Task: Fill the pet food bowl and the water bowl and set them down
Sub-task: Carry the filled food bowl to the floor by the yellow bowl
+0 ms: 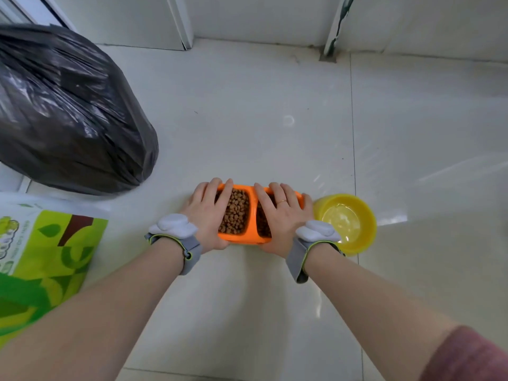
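An orange two-compartment pet food bowl (251, 215) sits low over the white tiled floor, with brown kibble (235, 213) in both compartments. My left hand (206, 213) grips its left end, fingers lying over the top to the far rim. At the right end my right hand (283, 218) holds it the same way and covers most of the right compartment. Both thumbs are hidden at the near edge. I cannot tell whether the bowl touches the floor. A yellow water bowl (368, 224) with clear water in it stands on the floor right beside my right hand.
A full black rubbish bag (63, 114) lies on the floor at the left. A green pet food bag (49, 257) lies at the near left. White walls and a door frame (178, 23) close the far side. Bare tiles (275, 119) stretch beyond the bowls.
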{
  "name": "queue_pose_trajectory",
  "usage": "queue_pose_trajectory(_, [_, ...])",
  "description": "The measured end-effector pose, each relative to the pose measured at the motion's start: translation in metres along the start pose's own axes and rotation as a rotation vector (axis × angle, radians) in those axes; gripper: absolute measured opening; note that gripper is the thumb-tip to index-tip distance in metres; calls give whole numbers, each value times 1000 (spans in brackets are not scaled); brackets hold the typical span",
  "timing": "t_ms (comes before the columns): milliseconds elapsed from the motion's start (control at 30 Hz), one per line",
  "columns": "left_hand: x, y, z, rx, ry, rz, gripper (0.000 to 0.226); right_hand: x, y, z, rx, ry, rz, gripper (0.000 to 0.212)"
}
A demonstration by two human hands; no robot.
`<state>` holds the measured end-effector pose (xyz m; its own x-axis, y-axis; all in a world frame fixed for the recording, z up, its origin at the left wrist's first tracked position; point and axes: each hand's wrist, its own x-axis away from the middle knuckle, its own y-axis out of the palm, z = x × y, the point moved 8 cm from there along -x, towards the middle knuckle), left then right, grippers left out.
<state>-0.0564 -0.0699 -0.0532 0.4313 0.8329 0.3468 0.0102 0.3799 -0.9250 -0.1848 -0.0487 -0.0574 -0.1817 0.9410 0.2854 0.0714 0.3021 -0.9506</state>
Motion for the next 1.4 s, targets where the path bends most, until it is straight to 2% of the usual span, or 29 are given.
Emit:
queue_pose_trajectory(267, [-11, 16, -2, -23, -16, -20, 115, -4, 14, 10, -63, 49, -2, 100])
queue_pose_trajectory(367, [-14, 22, -2, -20, -30, -54, 116, -3, 13, 9, -40, -19, 12, 105])
queue_pose_trajectory(433, [-15, 27, -3, -21, -39, -63, 117, -3, 15, 9, -70, -82, -40, 100])
queue_pose_trajectory(500, [-15, 31, -5, -12, -46, -61, 116, -5, 19, 11, -48, -64, -56, 97])
queue_pose_trajectory(600, [-13, 34, -7, 9, -44, -24, 113, -7, 24, 13, 48, 21, 22, 102])
queue_pose_trajectory(667, [-12, 34, -5, -21, -11, 6, 113, -6, 25, 14, 35, 42, 81, 106])
queue_pose_trajectory(800, [-9, 35, 3, -133, 111, 96, 120, 1, 28, 15, -2, -12, 83, 123])
queue_pose_trajectory(933, [-2, 42, 10, -121, 147, 125, 108, 10, 41, 14, -17, -47, -9, 120])
queue_pose_trajectory(1067, [11, 48, 13, -118, 157, 100, 100, 20, 32, 11, 5, -75, 56, 113])
queue_pose_trajectory(1167, [14, 41, 15, -87, 153, 135, 97, 26, 25, 18, -13, -23, 101, 108])
queue_pose_trajectory(1300, [12, 28, 32, -41, 176, 140, 81, 38, 17, 38, -135, 71, 125, 91])
queue_pose_trajectory(1400, [10, 21, 60, -60, 234, 175, 76, 56, 17, 75, -309, 306, 88, 92])
